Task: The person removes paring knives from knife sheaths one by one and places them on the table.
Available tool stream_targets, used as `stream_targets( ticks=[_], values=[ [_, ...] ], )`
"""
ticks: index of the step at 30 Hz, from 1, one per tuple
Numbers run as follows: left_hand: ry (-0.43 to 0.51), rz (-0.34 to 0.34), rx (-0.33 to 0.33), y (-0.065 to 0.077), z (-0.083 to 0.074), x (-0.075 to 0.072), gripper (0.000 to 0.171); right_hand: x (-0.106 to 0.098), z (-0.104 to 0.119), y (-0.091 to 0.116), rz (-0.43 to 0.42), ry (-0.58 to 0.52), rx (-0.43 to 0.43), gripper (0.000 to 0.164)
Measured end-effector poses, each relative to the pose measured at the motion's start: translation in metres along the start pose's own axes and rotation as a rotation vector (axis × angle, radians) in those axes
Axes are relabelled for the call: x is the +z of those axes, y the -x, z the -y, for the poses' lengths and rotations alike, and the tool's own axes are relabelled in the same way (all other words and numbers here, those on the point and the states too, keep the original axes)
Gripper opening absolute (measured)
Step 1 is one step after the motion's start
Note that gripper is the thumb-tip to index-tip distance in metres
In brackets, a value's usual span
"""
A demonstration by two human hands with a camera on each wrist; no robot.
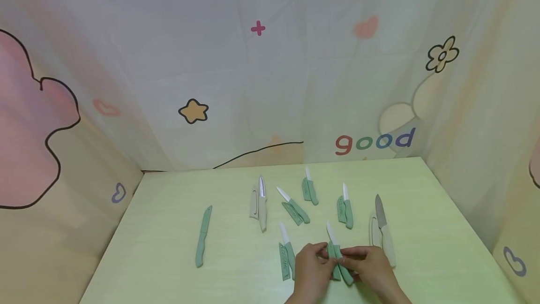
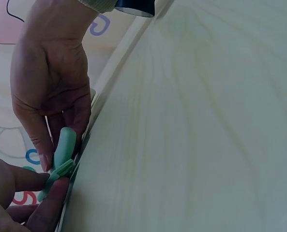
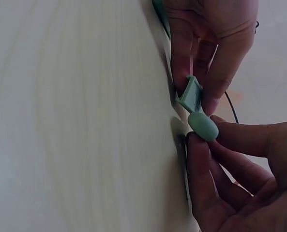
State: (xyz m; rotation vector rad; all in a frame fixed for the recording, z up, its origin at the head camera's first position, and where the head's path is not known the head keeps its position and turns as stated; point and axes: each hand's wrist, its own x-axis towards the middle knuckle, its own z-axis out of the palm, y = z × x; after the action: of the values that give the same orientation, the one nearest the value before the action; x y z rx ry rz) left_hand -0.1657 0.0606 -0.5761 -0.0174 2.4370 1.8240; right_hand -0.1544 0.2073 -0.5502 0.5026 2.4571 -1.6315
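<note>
At the front of the table, my left hand pinches a green blade sheath between thumb and fingers. My right hand grips the green handle of a paring knife right beside that sheath. The knife's white blade points away from me, bare, and the sheath lies along the handle. In the right wrist view the handle's rounded end shows below the sheath. In the left wrist view both hands meet around the green handle. Fingers hide part of both pieces.
Several green knives with sheaths beside them lie around, one close to my left hand. A cream-handled knife with its sheath lies right of my right hand, another farther back. One sheathed green knife lies at the left. Printed curtains surround the table.
</note>
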Motion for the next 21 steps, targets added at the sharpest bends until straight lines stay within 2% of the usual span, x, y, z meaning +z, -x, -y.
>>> stream_targets(
  ticks=[5,10,18,21],
  values=[
    [-0.116,-0.018,0.053,0.0014,-0.0034,0.0003,0.039,0.0021,0.0014,0.0009,-0.019,0.029,-0.019,0.018],
    [-0.184,-0.013,0.091,0.0031,-0.0062,0.0001,0.041,0.0029,0.0016,0.0010,-0.027,0.048,-0.031,0.018],
    [-0.366,-0.027,0.148,0.0024,-0.0021,0.0009,0.038,0.0036,0.0022,0.0019,-0.032,0.082,-0.056,0.018],
    [-0.397,-0.034,0.171,0.0024,-0.0008,0.0011,0.036,0.0040,0.0027,0.0029,-0.035,0.101,-0.066,0.019]
  ],
)
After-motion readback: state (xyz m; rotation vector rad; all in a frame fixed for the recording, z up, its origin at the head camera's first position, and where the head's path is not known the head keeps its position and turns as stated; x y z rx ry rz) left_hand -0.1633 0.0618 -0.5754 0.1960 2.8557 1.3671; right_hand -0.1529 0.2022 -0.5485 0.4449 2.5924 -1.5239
